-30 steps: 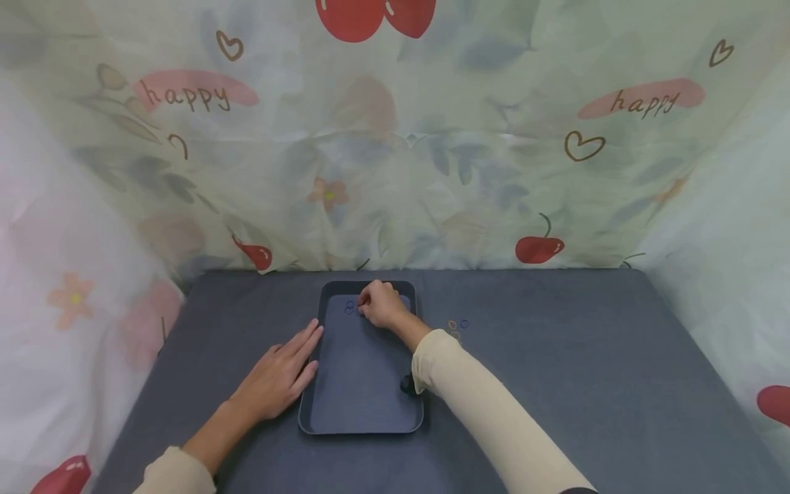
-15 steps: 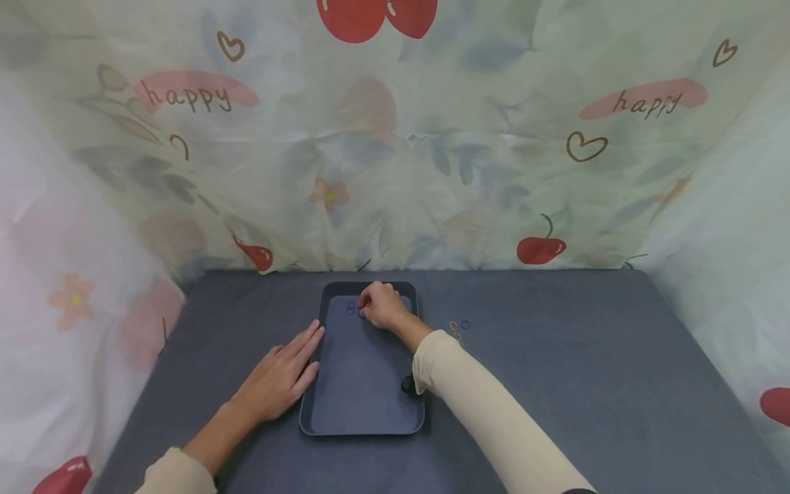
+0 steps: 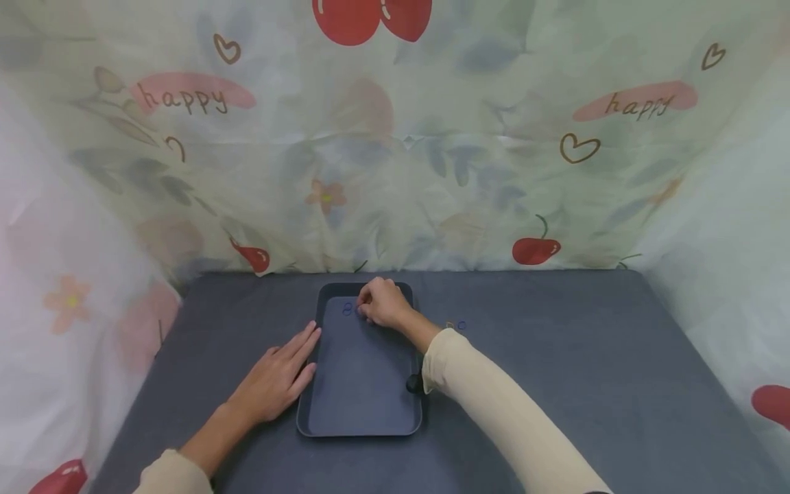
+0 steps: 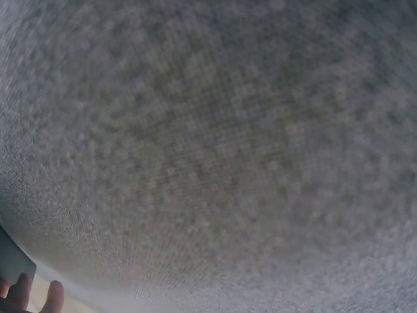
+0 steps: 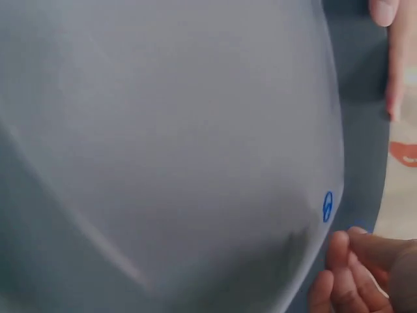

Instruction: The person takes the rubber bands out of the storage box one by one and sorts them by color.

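A dark grey tray [image 3: 364, 398] lies on the table. My left hand [image 3: 278, 377] rests along its left rim, fingers straight. My right hand [image 3: 384, 303] reaches over the far end of the tray, thumb and index finger pinched together with a small blue rubber band [image 5: 358, 229] showing at their tips in the right wrist view. Just left of those fingertips, two blue rubber bands [image 3: 347, 309] lie overlapping on the tray floor; the right wrist view shows the overlapping pair [image 5: 328, 207] near the tray's edge. Only a few fingertips [image 4: 55, 297] appear in the left wrist view's corner.
Right of the tray, a blue band [image 3: 461, 321] and an orange band [image 3: 450, 324] lie on the dark table [image 3: 555, 357], partly behind my right forearm. A black round piece [image 3: 415, 383] sits at my right cuff. Printed cloth [image 3: 407, 199] hangs behind and at both sides.
The right hand stays at the tray's far end, and some blue now shows by its fingertips. Its forearm has shifted slightly right, covering more of the orange bands. The left hand keeps its place.
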Demonstrator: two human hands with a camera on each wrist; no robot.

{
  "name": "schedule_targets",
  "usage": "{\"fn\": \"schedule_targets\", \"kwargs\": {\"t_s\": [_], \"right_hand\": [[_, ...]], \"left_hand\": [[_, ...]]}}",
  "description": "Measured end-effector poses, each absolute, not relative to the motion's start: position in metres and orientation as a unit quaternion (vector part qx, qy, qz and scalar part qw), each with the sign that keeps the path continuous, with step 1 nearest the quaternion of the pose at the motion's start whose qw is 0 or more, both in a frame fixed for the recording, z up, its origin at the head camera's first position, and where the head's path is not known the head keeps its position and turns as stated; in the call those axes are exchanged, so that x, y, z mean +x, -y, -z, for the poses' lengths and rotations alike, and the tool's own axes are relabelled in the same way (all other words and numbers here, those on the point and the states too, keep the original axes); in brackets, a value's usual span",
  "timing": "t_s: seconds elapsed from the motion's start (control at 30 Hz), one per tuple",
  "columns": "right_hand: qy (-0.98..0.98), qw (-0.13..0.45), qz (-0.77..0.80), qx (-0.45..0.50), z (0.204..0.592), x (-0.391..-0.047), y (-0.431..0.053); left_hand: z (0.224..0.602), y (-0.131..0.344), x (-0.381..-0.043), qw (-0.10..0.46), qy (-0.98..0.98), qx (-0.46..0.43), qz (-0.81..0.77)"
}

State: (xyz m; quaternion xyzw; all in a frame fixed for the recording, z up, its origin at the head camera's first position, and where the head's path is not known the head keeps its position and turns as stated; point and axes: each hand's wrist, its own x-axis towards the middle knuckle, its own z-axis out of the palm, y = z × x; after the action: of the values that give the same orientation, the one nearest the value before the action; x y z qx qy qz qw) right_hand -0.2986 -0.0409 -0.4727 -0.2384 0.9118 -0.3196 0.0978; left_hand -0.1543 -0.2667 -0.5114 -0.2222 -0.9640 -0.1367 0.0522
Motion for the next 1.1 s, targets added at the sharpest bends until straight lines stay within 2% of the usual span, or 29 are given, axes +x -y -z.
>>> {"fn": "schedule_targets", "kwargs": {"t_s": [0.37,0.6,1.1], "right_hand": [[-0.882,0.106,0.389,-0.244,0.449,-0.303,0.025],[-0.878,0.090,0.410,-0.228,0.438,-0.306,0.008],[-0.880,0.108,0.412,-0.209,0.429,-0.304,-0.052]], "left_hand": [[0.512,0.270,-0.154,0.062,0.964,-0.226,0.127],[0.514,0.270,-0.153,0.068,0.961,-0.234,0.129],[0.512,0.265,-0.154,0.065,0.962,-0.229,0.131]]}}
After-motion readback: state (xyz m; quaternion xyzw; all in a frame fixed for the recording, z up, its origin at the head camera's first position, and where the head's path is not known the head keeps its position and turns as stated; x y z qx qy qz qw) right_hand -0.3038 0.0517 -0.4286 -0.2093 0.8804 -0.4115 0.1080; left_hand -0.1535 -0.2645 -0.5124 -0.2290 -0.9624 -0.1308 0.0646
